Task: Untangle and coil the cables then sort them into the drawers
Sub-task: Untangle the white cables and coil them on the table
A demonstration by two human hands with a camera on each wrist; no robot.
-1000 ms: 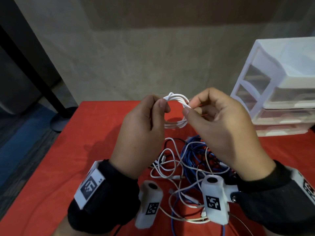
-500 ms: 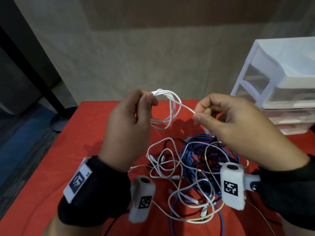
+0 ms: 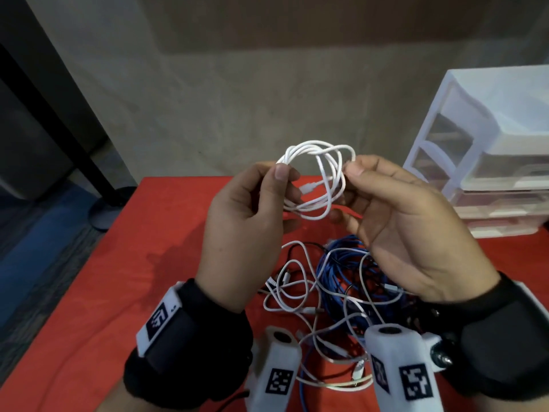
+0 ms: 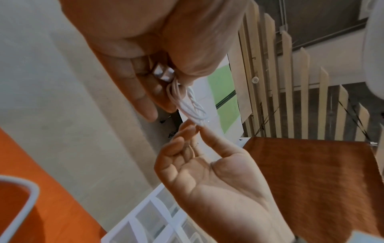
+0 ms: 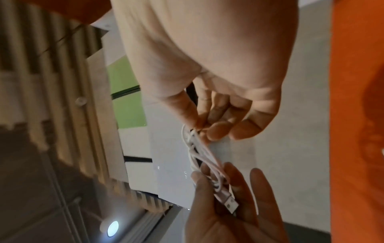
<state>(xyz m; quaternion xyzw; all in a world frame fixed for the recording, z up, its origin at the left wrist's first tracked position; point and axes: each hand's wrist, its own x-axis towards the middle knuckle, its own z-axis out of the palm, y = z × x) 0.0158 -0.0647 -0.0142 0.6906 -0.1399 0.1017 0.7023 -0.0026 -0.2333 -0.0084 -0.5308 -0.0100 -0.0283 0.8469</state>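
1. The right wrist view alone shows a metal USB plug [image 5: 229, 201] lying across the left hand's [image 3: 237, 230] fingers [image 5: 257, 187]; in the head view the hand hides it.
2. The white cable [image 3: 315, 176] is a thin, smooth round coil. Left thumb and forefinger pinch one side, right hand [image 3: 398, 227] fingertips [image 3: 353, 169] pinch the other.
3. Below the fingers, loose white and blue cables [image 3: 335, 281] tangle on the red tabletop [image 3: 104, 307]; a translucent plastic drawer unit [image 3: 490, 150] stands beyond the right fingers against a beige wall.

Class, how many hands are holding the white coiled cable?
2. The left hand pinches the white coiled cable at its left side; the right hand pinches its right side.
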